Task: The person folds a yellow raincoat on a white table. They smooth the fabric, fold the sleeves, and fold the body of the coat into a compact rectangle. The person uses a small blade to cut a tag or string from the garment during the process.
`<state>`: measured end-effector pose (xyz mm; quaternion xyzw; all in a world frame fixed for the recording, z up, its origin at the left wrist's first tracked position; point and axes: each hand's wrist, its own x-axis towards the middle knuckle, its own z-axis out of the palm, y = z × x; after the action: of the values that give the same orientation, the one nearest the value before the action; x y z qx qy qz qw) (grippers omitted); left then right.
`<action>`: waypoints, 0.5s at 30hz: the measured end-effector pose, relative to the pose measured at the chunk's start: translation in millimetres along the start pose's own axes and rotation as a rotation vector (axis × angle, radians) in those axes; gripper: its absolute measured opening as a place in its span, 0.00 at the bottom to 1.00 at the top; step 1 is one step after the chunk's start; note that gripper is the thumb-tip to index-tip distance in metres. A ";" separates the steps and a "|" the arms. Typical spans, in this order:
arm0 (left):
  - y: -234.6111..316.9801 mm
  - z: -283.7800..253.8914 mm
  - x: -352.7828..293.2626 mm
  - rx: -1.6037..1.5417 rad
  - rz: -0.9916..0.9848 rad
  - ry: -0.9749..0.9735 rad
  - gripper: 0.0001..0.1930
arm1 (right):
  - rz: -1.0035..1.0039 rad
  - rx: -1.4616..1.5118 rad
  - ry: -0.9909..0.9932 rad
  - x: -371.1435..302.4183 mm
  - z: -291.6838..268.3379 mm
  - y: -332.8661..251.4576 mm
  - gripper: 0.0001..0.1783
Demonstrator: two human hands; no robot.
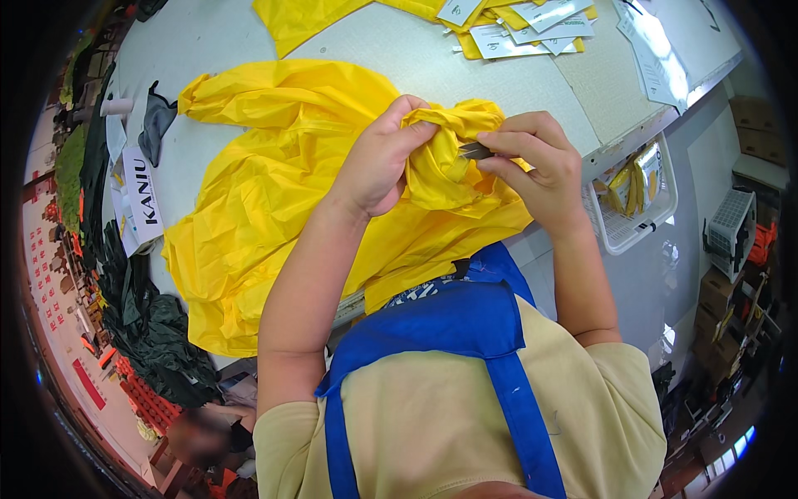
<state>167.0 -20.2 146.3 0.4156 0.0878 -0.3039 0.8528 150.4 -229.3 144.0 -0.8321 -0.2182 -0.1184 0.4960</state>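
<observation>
A thin, crumpled yellow garment (pixel 266 200) spreads over the pale worktable (pixel 440 75) and hangs past its near edge. My left hand (pixel 378 162) is closed on a bunched fold of it, thumb on top, lifting that part off the rest. Small dark metal thread snips (pixel 476 151) are pinched between the thumb and fingers of my right hand (pixel 540 158). Their tips point left and meet the bunched fabric. Whether the blades are cutting a thread is too small to tell.
Yellow packets with white cards (pixel 536 33) lie at the far side. A white plastic basket (pixel 619 241) with yellow packets is off the table's right edge. Dark green fabric (pixel 158 333), a white box (pixel 137 200) and a grey cloth (pixel 156 125) sit left. Another person (pixel 204 432) is lower left.
</observation>
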 end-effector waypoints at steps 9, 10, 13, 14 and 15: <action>0.8 6.7 -1.1 0.013 0.011 0.041 0.06 | 0.001 0.030 0.019 1.5 4.2 -2.0 0.13; 1.5 6.4 -1.4 0.018 0.004 0.038 0.06 | 0.046 0.059 0.032 0.4 4.1 -2.9 0.13; 3.4 4.0 -1.1 0.026 -0.011 0.028 0.06 | 0.091 0.067 0.040 -3.1 0.6 -3.6 0.12; 3.2 2.4 0.0 0.023 -0.011 0.024 0.06 | 0.048 0.017 0.024 -3.8 -1.9 -2.5 0.11; 3.0 1.5 0.5 0.020 -0.012 0.020 0.07 | 0.004 -0.034 0.008 -4.2 -3.7 -1.9 0.11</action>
<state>169.0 -20.1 149.0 0.4266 0.0960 -0.3056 0.8458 145.9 -232.8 145.5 -0.8403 -0.2124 -0.1243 0.4831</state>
